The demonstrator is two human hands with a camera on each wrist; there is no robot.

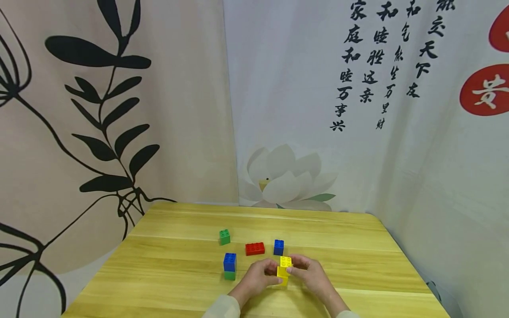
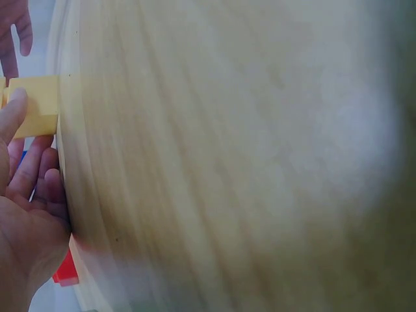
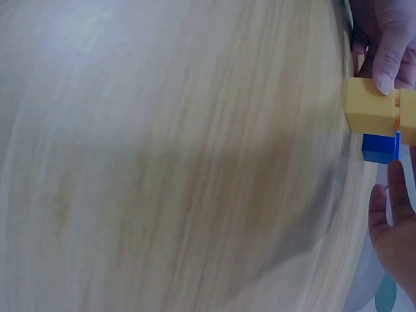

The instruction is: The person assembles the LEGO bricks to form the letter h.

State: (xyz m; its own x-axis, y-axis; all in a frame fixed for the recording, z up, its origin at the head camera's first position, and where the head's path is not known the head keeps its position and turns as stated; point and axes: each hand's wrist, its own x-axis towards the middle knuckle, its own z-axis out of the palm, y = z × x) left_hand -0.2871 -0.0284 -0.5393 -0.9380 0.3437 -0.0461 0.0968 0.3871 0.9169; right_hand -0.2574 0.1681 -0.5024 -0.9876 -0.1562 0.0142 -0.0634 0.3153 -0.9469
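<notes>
Yellow toy building bricks (image 1: 282,271) stand one above the other near the front of the table, between both hands. My left hand (image 1: 256,279) pinches the lower yellow brick (image 3: 369,107), its thumb on the near face. My right hand (image 1: 313,276) pinches the upper yellow brick (image 1: 285,261) between thumb and fingers. In the right wrist view a narrow gap with studs shows between the lower and upper yellow bricks. Whether they are fully pressed together I cannot tell. Just behind the hands stands a blue brick (image 1: 279,247).
A red brick (image 1: 255,248) lies left of the blue one. Further left, a blue brick (image 1: 229,261) sits on a green brick (image 1: 229,275). Another green brick (image 1: 224,237) stands behind them. The wooden table (image 1: 179,247) ends at a printed curtain (image 1: 191,110).
</notes>
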